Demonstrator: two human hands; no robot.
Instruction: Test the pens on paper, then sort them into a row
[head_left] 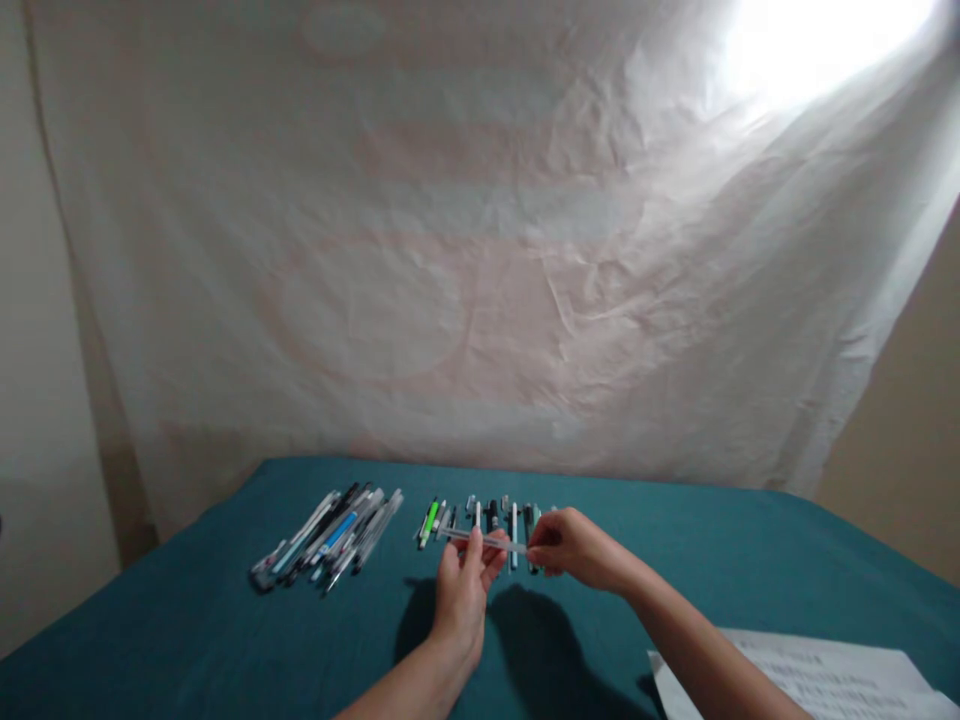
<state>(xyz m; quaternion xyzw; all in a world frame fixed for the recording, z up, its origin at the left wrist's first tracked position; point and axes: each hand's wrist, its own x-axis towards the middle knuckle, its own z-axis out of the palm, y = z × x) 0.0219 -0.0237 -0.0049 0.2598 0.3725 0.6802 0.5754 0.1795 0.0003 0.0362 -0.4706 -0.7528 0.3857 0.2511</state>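
A slim, pale translucent pen [516, 546] is held level above the table between both hands. My left hand [466, 590] is closed around its middle and left part, with the thumb on top. The fingertips of my right hand [571, 545] pinch its right end. Behind the hands lies a row of pens and markers, among them a bright green highlighter [428, 523], a black-capped pen [493, 514] and a white pen [514, 522]. My hands cover part of this row.
To the left a loose pile of pens [334, 535] lies slantwise, with black, white, grey and blue barrels. Printed paper sheets [832, 672] lie at the front right under my right forearm. The dark green tablecloth [187, 620] reaches back to a hanging pale sheet [450, 250].
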